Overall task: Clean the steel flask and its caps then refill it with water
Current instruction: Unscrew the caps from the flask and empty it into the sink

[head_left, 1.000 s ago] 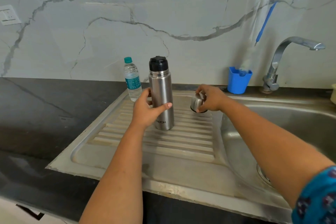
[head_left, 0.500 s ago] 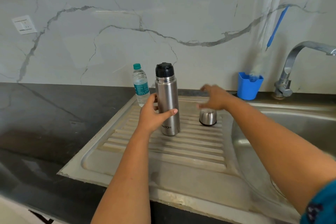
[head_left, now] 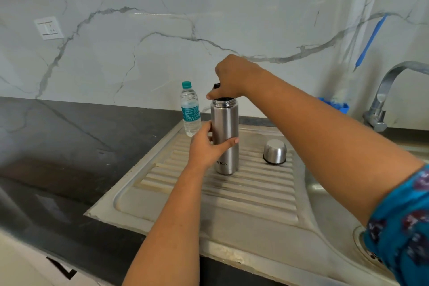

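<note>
The steel flask [head_left: 225, 137] stands upright on the ribbed draining board [head_left: 232, 195]. My left hand [head_left: 206, 146] grips its body about halfway up. My right hand [head_left: 232, 76] is curled over the flask's mouth and grips the black inner cap [head_left: 216, 86], most of which is hidden under my fingers. The steel outer cap [head_left: 274, 152] sits upside down on the board to the right of the flask, apart from it.
A small plastic water bottle [head_left: 190, 109] with a teal lid stands just behind the flask to the left. A blue holder [head_left: 336, 105] and the tap [head_left: 383, 95] are at the back right. The sink basin [head_left: 329, 197] lies right; dark counter [head_left: 69, 146] left.
My right hand let go of the steel outer cap on the draining board, rose and moved left onto the flask's black cap. The left hand kept its hold on the flask.
</note>
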A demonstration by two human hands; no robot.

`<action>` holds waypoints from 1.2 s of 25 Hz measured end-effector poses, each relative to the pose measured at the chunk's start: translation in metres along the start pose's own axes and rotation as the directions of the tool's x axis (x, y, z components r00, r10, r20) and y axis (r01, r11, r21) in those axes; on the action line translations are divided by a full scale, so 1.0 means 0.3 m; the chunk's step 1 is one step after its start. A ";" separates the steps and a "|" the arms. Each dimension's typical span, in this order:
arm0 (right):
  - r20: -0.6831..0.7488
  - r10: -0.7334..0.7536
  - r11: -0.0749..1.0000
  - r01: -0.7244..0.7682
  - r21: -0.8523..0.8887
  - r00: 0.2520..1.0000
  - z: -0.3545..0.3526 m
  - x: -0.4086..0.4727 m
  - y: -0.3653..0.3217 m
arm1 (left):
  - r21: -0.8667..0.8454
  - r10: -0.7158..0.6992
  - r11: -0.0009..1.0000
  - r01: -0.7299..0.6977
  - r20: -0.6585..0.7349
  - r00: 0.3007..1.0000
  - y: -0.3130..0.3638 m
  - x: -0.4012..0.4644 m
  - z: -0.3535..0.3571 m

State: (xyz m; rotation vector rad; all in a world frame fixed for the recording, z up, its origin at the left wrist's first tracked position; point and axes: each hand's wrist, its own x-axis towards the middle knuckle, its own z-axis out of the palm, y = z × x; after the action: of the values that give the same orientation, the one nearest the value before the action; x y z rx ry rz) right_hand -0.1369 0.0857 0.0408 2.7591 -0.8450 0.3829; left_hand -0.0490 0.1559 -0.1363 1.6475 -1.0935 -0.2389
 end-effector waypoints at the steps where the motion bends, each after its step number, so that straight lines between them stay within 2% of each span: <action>1: 0.019 0.008 1.000 -0.009 0.029 1.000 0.012 -0.002 0.006 | 0.003 0.004 1.000 -0.004 0.009 1.000 -0.006 0.004 0.002; 5: 0.095 -0.012 0.991 0.000 0.133 0.995 0.021 0.004 0.034 | 0.032 0.010 0.999 -0.010 0.008 1.000 -0.003 0.011 0.006; 9: 0.173 -0.072 0.992 0.053 0.112 0.982 0.003 0.012 0.056 | 0.000 0.004 1.000 -0.004 0.022 1.000 -0.001 0.010 0.003; 10: 0.211 -0.100 0.983 0.064 0.169 0.972 -0.003 0.012 0.072 | -0.018 -0.002 1.000 0.003 0.040 0.999 -0.003 0.012 0.000; 11: 0.253 -0.137 0.953 0.058 0.297 0.958 -0.012 0.007 0.094 | -0.032 -0.008 0.999 0.010 0.057 0.998 -0.005 0.013 -0.003; 13: 0.314 -0.223 0.818 0.003 0.575 0.923 -0.028 -0.008 0.130 | -0.041 -0.014 0.999 0.017 0.074 0.997 -0.005 0.013 -0.008; 14: 0.309 -0.247 0.782 0.000 0.623 0.918 -0.028 -0.012 0.136 | -0.042 -0.015 0.999 0.019 0.075 0.997 -0.004 0.014 -0.009; 16: 0.217 -0.187 0.832 0.037 0.554 0.958 -0.015 -0.003 0.120 | -0.044 -0.030 0.998 0.034 0.078 0.997 -0.003 0.015 -0.012; 18: 0.095 -0.072 0.949 0.039 0.313 0.993 0.008 0.009 0.084 | -0.042 -0.031 0.999 0.035 0.079 0.996 -0.002 0.014 -0.014; 20: -0.006 0.033 0.991 -0.032 0.131 0.999 0.023 0.015 0.056 | -0.037 -0.026 0.999 0.029 0.076 0.997 -0.002 0.014 -0.016; 22: -0.011 0.057 0.991 -0.055 0.118 0.998 0.021 0.021 0.052 | -0.033 -0.031 0.999 0.034 0.081 0.996 -0.001 0.015 -0.018; 24: 0.083 -0.012 0.994 0.003 0.112 0.996 -0.008 0.023 0.069 | -0.040 -0.045 0.998 0.048 0.093 0.995 -0.004 0.018 -0.022; 27: 0.296 -0.160 0.938 0.051 0.344 0.942 -0.061 -0.004 0.110 | -0.056 -0.054 0.997 0.061 0.110 0.992 -0.010 0.021 -0.025; 28: 0.299 -0.187 0.913 0.053 0.404 0.936 -0.062 -0.008 0.119 | -0.060 -0.056 0.996 0.063 0.110 0.992 -0.012 0.022 -0.024; 30: 0.172 -0.144 0.925 0.071 0.374 0.974 -0.044 -0.011 0.108 | -0.070 -0.054 0.996 0.062 0.106 0.993 -0.013 0.023 -0.021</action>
State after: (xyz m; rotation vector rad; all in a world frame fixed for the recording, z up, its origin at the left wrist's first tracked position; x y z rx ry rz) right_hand -0.1603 0.0652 0.0567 3.2196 -0.7199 0.2724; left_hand -0.0390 0.1548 -0.1347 1.6175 -1.1029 -0.4018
